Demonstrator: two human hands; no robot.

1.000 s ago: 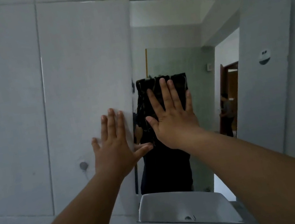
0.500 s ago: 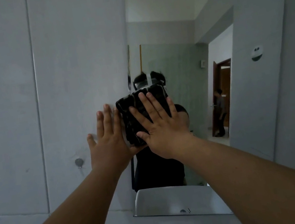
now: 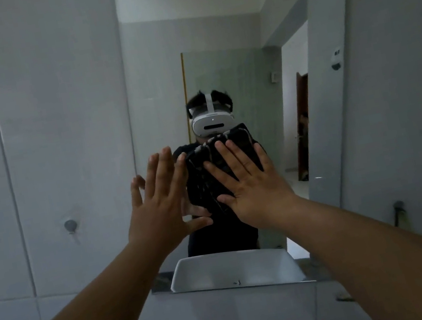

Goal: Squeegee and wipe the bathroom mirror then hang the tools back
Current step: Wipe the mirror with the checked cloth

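The bathroom mirror (image 3: 210,33) fills the wall ahead and reflects a person wearing a white headset. My right hand (image 3: 251,189) lies flat with its fingers spread and presses a dark patterned cloth (image 3: 239,133) against the lower middle of the glass. My left hand (image 3: 161,205) is flat too, fingers straight, resting at the mirror's left edge just beside the cloth. It holds nothing. No squeegee is in view.
A small round wall hook (image 3: 70,226) sits on the tiles left of the mirror. A dark fixture (image 3: 398,207) sticks out of the wall at the right. The white sink (image 3: 234,268) shows as a reflection along the mirror's bottom edge.
My right hand has slid the cloth down the glass and turned it slightly. My left hand stayed beside it at the mirror's left edge. The view shifted, and the reflected headset now shows.
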